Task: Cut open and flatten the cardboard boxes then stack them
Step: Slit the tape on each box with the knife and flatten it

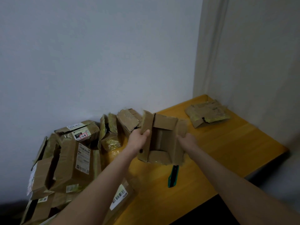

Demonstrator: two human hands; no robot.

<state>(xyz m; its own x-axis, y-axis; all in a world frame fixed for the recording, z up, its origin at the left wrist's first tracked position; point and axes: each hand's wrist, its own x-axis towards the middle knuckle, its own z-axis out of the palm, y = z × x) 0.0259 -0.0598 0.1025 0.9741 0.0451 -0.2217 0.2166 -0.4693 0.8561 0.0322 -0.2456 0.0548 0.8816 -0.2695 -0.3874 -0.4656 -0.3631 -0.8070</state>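
Note:
An open brown cardboard box [162,140] hangs just above the yellow table [227,151], its flaps spread and its inside facing me. My left hand [140,138] grips the box's left flap. My right hand [186,140] holds the right side wall and flap. A green and black utility knife [173,176] lies on the table just below the box. A small stack of flattened cardboard [207,112] rests in the far right corner of the table.
A heap of several taped cardboard boxes [73,159] with shipping labels covers the table's left side against the white wall [97,62]. A second wall [259,62] closes the right. The table's front edge [203,202] runs diagonally below my right forearm.

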